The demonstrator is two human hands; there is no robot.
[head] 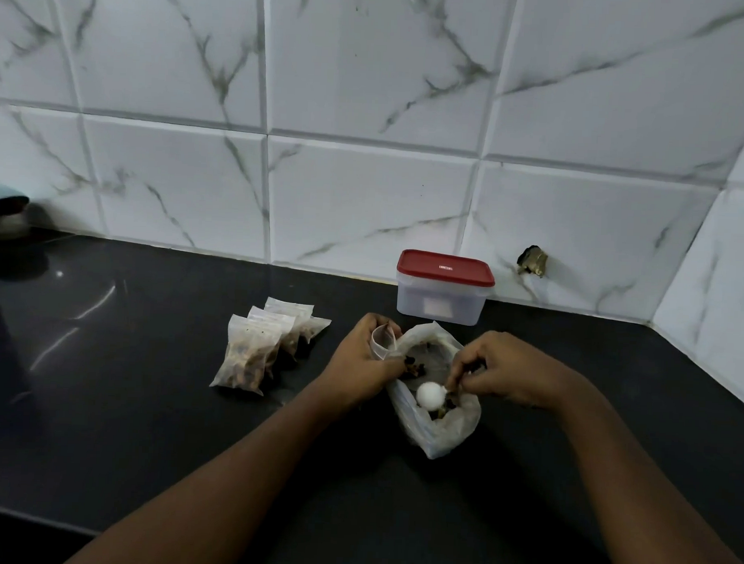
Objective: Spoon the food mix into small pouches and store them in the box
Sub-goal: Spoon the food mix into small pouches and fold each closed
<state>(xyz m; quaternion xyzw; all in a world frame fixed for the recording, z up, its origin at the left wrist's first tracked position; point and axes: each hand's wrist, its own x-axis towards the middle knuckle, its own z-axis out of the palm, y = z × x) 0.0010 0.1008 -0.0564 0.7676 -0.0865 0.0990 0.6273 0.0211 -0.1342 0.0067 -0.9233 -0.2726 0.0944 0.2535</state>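
On the black counter [147, 400], against the tiled wall, the box [444, 290] sits with its red lid on. Near its front, the open plastic bag of food mix [435, 427] lies between both hands. Filled pouches [258, 349] lie left of it. The left hand [359, 361] pinches an empty pouch [381, 339]; the right hand [506, 366] grips a white spoon [430, 395] inside the bag.

Black glossy counter [154, 422] against tiled wall. On it: red-lidded box [444, 288] at the back, filled pouches [260, 347] clustered left, open bag [435, 419] of mix beside them, right.
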